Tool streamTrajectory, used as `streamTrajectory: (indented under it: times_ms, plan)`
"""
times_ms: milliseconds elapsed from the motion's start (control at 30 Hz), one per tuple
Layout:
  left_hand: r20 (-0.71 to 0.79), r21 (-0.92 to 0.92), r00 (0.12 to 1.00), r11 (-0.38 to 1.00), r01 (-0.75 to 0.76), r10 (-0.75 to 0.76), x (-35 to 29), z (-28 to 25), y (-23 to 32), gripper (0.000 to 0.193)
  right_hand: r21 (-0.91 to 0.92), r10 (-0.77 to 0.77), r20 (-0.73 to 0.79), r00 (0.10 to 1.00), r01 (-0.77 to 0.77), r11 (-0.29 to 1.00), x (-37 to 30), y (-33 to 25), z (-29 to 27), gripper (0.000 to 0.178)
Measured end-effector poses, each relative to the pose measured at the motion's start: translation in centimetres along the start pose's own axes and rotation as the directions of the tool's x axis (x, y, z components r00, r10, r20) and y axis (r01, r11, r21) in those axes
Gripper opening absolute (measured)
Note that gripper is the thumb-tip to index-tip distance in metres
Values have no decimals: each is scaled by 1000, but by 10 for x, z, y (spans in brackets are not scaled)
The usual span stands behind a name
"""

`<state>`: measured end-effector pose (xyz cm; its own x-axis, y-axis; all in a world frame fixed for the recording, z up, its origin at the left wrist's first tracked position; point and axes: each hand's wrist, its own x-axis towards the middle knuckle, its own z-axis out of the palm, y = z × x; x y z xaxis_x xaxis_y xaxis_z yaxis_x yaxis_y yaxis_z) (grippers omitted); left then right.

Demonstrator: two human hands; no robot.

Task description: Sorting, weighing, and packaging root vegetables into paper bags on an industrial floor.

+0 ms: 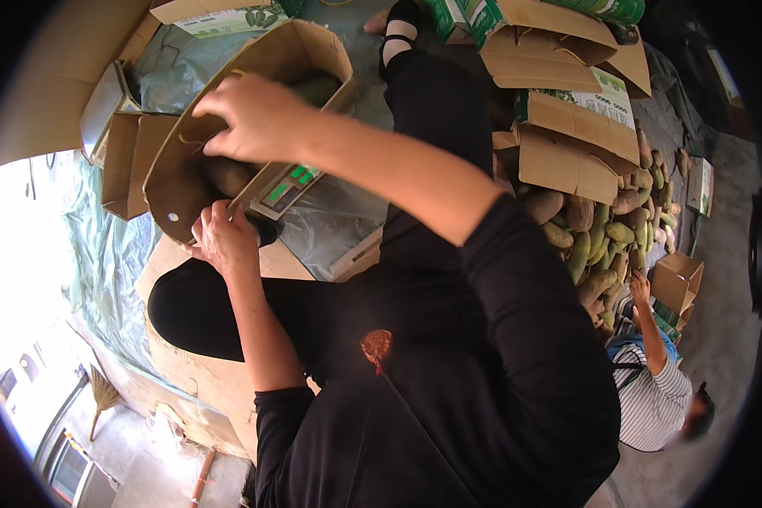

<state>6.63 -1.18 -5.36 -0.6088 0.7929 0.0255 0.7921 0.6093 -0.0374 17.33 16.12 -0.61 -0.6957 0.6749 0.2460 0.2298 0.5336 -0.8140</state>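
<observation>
A deep cardboard box stands in front of me, its top open. Large dark oblong fruits lie inside it, partly in shadow. My left hand pinches the near edge of the box. Over the opening, my right hand has its fingers curved and apart, close to the left wall and a thin yellowish cord. I see nothing held in it. Beside the box, a digital scale shows a lit green display; my right forearm passes just above it.
Several open cartons stand at the right, by a heap of green and brown oblong fruits. A co-worker in a striped shirt reaches toward the heap. Plastic sheeting hangs at the left; a broom is lower left.
</observation>
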Motion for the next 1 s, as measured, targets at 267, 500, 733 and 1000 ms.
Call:
streamTrajectory:
  times_ms: [267,500,733,1000]
  plan:
    - [-16,37,1000,999,13,-12,6,6,-5,28,118,370,-427,825,-355,927,-133,59,-201,26]
    - [11,32,1000,999,-13,13,5,2,-8,27,15,708,-558,433,-847,531,-358,191,-194,26]
    - [-27,-70,995,993,-94,93,8,25,-7,26,-917,982,134,130,-359,173,-524,230,-109,12]
    - [-65,66,995,995,-73,77,6,16,-25,27,503,866,-133,-482,-786,-360,-514,217,-48,48]
